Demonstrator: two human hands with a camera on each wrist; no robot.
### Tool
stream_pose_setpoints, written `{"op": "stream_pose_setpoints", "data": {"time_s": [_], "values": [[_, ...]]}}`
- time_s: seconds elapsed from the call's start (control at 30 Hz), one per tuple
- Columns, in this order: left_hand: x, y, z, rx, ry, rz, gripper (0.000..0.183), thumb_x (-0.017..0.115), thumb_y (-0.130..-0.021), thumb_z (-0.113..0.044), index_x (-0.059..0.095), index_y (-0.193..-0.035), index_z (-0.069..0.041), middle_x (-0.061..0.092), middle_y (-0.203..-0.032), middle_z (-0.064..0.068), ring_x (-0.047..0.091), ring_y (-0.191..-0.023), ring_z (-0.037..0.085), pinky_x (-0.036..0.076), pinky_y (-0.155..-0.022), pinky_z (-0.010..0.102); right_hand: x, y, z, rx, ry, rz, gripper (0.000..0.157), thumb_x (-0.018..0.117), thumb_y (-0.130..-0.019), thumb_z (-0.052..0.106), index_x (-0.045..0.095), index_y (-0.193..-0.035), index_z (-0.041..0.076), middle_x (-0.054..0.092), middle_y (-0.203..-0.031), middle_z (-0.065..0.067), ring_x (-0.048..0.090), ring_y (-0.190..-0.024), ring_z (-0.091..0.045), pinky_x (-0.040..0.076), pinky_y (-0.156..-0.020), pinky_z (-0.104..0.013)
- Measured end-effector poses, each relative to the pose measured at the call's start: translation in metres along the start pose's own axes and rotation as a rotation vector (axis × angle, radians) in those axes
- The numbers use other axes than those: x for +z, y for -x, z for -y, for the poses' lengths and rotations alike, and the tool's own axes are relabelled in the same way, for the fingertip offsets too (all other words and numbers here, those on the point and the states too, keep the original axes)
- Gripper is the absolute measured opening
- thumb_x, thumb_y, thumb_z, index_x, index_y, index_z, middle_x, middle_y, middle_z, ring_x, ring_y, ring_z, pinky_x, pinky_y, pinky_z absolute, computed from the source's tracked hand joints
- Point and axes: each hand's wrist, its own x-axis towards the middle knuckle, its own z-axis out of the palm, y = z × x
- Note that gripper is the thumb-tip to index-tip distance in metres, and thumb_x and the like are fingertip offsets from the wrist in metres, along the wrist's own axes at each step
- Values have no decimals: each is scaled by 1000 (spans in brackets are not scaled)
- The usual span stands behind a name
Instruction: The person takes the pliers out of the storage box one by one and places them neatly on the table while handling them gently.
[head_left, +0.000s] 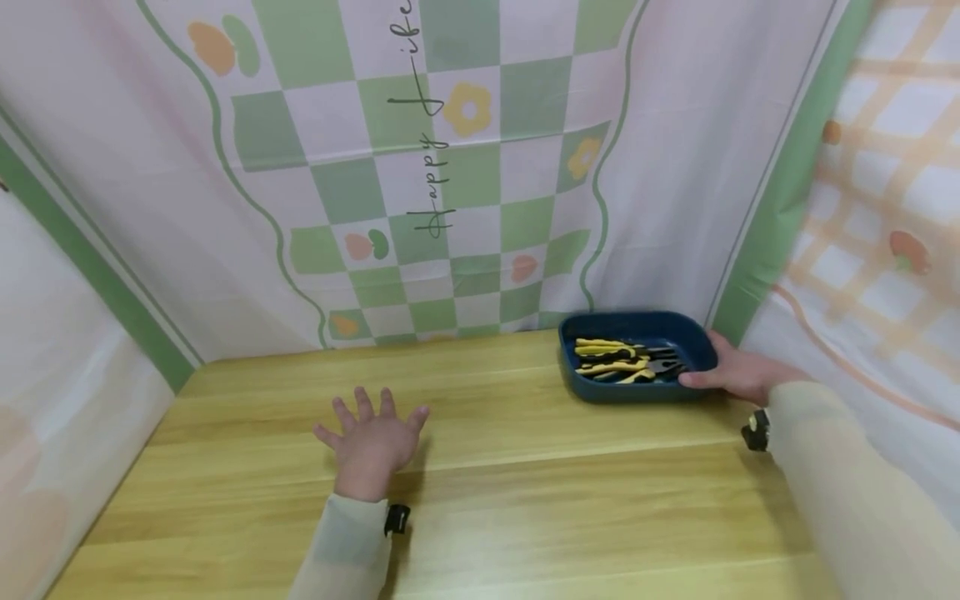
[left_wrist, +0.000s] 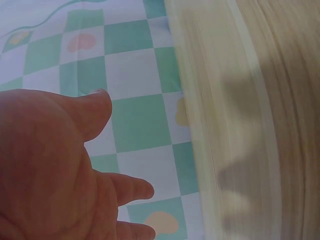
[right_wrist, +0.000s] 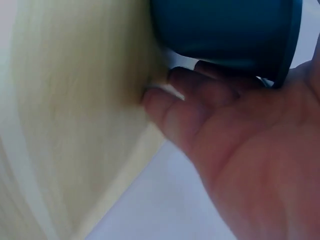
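A dark blue plastic tray sits at the back right of the wooden table. Inside lie several pliers with yellow and black handles, their dark metal heads toward the right. My right hand grips the tray's right end, thumb at the near corner of the rim. In the right wrist view, the fingers reach under and along the outside of the tray wall. My left hand is over the left part of the table, holding nothing, its fingers spread wide.
Behind the table hangs a curtain with green and white checks, and more fabric closes off the right side. The left side has a white cloth. Wood-grain tabletop stretches between the two arms.
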Motion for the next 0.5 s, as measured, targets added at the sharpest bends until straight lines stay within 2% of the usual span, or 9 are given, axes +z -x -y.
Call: {"op": "stream_pose_setpoints", "data": {"time_s": [0.1, 0.27, 0.37, 0.5], "values": [[0, 0, 0, -3, 4, 6, 98, 4, -78, -79, 17, -149, -14, -7, -151, 22, -20, -128, 50, -23, -81, 70, 3, -1, 11, 25, 12, 39, 113, 65, -85, 43, -24, -142, 3, -16, -142, -38, -5, -126, -59, 7, -95, -69], [0, 0, 2, -3, 5, 12, 98, 5, -78, -79, 18, -149, -13, -6, -151, 23, -18, -129, 51, -24, -79, 70, 11, -6, 29, 67, -30, 110, 116, 66, -84, 44, -28, -140, 6, -21, -142, -35, -6, -126, -58, 23, -89, -70], [-1, 0, 2, -7, 10, 12, 97, 5, -78, -79, 19, -149, -13, -6, -151, 22, -19, -129, 51, -24, -79, 70, 16, -8, 38, 101, -81, 144, 118, 67, -84, 44, -31, -139, 10, -23, -142, -34, -8, -126, -58, 33, -79, -71], [-2, 0, 3, -17, 17, 18, 97, 6, -79, -79, 18, -149, -14, -7, -151, 22, -20, -128, 50, -25, -78, 70, 22, -11, 46, 130, -100, 167, 119, 67, -84, 45, -34, -138, 13, -24, -142, -33, -7, -126, -58, 37, -74, -70]]}}
